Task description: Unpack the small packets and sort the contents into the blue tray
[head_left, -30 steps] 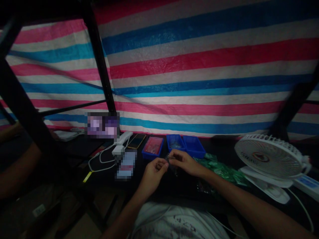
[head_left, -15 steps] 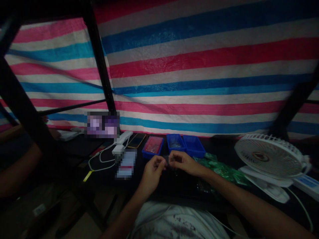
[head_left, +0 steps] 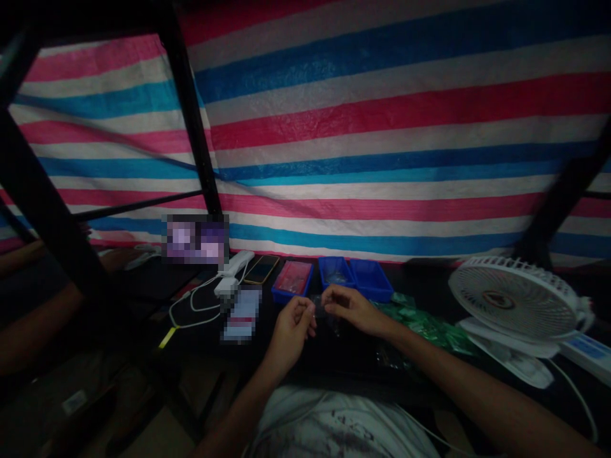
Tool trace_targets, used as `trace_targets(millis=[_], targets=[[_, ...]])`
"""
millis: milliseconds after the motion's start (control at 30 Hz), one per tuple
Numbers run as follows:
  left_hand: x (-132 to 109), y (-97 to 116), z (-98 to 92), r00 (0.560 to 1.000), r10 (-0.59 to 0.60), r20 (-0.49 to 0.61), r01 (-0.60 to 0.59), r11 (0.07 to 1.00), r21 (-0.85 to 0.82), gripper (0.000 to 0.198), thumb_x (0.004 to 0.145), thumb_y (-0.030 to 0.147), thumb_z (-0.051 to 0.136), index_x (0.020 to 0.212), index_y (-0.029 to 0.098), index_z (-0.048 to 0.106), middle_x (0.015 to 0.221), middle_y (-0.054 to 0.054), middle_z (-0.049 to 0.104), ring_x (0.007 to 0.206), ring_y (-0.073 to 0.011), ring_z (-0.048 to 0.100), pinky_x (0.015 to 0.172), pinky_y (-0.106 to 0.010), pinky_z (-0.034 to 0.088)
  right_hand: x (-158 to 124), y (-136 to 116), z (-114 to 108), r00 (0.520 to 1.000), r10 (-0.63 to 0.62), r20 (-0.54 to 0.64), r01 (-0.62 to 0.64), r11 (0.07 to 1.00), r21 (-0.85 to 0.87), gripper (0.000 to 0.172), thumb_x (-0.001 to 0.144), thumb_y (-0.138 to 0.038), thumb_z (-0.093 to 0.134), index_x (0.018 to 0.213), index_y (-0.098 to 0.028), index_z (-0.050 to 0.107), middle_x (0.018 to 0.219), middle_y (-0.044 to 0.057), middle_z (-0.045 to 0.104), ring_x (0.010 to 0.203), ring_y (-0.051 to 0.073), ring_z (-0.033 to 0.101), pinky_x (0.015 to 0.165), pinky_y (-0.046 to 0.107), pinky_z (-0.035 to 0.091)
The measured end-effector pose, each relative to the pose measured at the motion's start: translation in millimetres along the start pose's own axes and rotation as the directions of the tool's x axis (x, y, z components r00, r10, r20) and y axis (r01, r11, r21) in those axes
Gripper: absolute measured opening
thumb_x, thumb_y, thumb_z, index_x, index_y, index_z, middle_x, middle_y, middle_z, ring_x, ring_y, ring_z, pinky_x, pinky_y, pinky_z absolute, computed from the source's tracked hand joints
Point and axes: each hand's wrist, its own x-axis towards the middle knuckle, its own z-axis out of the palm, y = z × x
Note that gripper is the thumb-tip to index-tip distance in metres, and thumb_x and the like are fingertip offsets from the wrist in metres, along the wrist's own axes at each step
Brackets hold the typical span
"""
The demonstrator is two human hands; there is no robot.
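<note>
Striped tarpaulin (head_left: 382, 127) walled off the dark table (head_left: 353, 366), and a small clear piece (head_left: 318, 305) (too dim to name properly) sat between the person's hands, right at the fingertips. The right hand (head_left: 353, 312) had its fingers drawn narrow toward it, while the left hand (head_left: 289, 337) curled close beside; whether either actually gripped it, I couldn't tell. Just beyond lay blue plastic trays (head_left: 367, 282), then green packets (head_left: 424, 327) and a white desk fan (head_left: 515, 299) further right.

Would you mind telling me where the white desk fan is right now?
In the head view, the white fan stands at the table's right side, between green plastic packets and a white power strip.
</note>
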Motion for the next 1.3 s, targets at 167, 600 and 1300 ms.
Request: trace_targets(millis=[167, 600, 1300], targets=[[0.2, -1.9, 0.7, 1.000, -0.004, 0.006, 0.004, 1.000, 0.007, 0.032, 0.092, 0.049, 0.061, 0.090, 0.017, 0.059, 0.066, 0.002, 0.058, 0.054, -0.0105, 0.056, 0.049, -0.020, 0.037, -0.6, -0.5, 1.4, 1.000, 0.010, -0.019, -0.011, 0.999, -0.036, 0.025, 0.090, -0.042, 0.068, 0.087, -0.018, 0.063, 0.079, -0.001, 0.057, 0.073, 0.015, 0.052, 0.067, 0.027, 0.040], [0.8, -4.3, 0.4, 1.000, -0.003, 0.008, 0.003, 1.000, 0.010, 0.033, 0.092, 0.050, 0.061, 0.092, 0.017, 0.059, 0.068, 0.002, 0.058, 0.056, -0.0103, 0.056, 0.049, -0.019, 0.038, 0.2, 5.3, 0.4, 1.000, 0.008, 0.005, -0.009, 0.994, 0.106, 0.015, 0.084, -0.027, 0.071, 0.089, -0.020, 0.059, 0.081, -0.001, 0.061, 0.075, 0.015, 0.057, 0.068, 0.027, 0.042], [0.8, -0.7, -2.2, 1.000, 0.013, -0.019, -0.013, 1.000, -0.026, 0.031, 0.088, 0.047, 0.067, 0.097, 0.017, 0.064, 0.064, 0.003, 0.059, 0.053, -0.0097, 0.055, 0.049, -0.018, 0.037, 1.5, 2.7, -7.1, 0.996, -0.027, -0.080, 0.019, 0.995, -0.095, 0.027, 0.091, -0.046, 0.067, 0.097, -0.021, 0.073, 0.082, 0.002, 0.065, 0.073, 0.018, 0.056, 0.066, 0.030, 0.042]])
